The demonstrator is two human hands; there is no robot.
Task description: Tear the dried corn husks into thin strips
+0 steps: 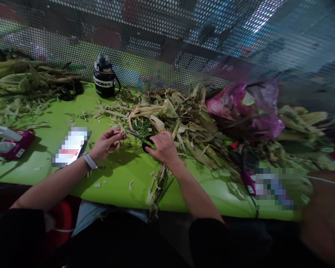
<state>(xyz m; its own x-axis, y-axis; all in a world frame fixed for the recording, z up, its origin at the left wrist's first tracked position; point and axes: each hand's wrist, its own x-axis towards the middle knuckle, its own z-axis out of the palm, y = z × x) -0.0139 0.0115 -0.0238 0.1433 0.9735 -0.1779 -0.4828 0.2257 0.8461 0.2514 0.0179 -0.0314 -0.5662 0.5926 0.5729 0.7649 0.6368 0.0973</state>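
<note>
My right hand [164, 148] grips a pair of black-handled scissors [138, 136], whose blades point left toward my other hand. Pinched in the fingers of my left hand [107, 143] is a pale strip of corn husk [119, 143], close to the scissor tips. Behind both hands spreads a heap of dry corn husks [184, 108], with thin green shreds [142, 127] in its near part. A bundle of husks [159, 186] hangs over the table's front edge below my right hand. Small pale clippings [131, 184] are scattered on the green table [114, 186].
A phone [71, 147] with a lit screen lies left of my left hand. Further left sits a magenta tissue box [15, 143]. A black bottle [104, 76] stands at the back by the perforated metal screen [156, 44]. Right of the heap is a pink plastic bag [248, 108]. Another person's arm [324, 208] shows at right.
</note>
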